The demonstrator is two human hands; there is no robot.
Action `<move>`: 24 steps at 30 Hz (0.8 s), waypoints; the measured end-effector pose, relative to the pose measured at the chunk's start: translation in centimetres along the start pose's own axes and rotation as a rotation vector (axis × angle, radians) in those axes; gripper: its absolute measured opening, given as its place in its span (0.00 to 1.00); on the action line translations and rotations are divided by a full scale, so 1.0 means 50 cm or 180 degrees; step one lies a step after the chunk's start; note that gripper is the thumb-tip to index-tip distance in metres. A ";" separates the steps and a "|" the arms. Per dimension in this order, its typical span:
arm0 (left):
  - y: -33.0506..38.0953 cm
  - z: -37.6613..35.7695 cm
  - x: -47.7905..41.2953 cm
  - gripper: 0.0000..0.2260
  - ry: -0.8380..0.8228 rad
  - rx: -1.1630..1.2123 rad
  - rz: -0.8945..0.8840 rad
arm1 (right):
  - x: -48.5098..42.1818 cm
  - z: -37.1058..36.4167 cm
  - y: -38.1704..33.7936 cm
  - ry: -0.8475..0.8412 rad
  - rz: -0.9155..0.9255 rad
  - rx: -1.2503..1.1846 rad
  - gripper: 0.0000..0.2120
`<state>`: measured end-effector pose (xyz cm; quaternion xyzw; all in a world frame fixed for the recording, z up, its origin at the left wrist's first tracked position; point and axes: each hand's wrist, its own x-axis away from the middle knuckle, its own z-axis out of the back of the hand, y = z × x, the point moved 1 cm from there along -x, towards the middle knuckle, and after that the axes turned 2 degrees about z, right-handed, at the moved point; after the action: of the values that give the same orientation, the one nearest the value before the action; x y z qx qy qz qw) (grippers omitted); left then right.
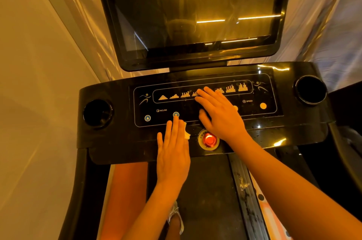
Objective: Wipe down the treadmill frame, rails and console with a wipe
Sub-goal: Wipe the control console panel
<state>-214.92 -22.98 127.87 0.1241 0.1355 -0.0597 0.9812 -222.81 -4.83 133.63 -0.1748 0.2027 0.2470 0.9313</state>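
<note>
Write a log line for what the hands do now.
step: wiping console | left hand: flat on wipe | right hand: flat on console

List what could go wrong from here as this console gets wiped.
1. The left hand presses the wipe right beside the red emergency button; a sideways stroke could knock it.
2. Its fingertips reach the incline button, and the right hand lies flat on the control panel; pressure might trigger a setting if the machine is powered.
3. Only a corner of the wipe shows, so bare skin may smear the glossy surface.
</note>
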 end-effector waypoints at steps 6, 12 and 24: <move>-0.009 -0.025 0.081 0.25 0.0010 0.0055 -0.0035 | 0.000 0.005 -0.001 -0.0035 -0.0005 0.0009 0.23; -0.011 -0.011 0.079 0.26 -0.0116 0.0079 -0.0055 | -0.001 0.016 -0.006 -0.0113 -0.0020 -0.0137 0.21; -0.003 -0.017 0.077 0.29 -0.0093 0.0062 -0.0010 | 0.144 0.159 0.219 -0.0077 -0.0407 0.0778 0.26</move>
<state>-211.47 -23.22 125.98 0.1326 0.1207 -0.0644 0.9817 -220.57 10.29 134.61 -0.0697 0.2085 0.1628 0.9619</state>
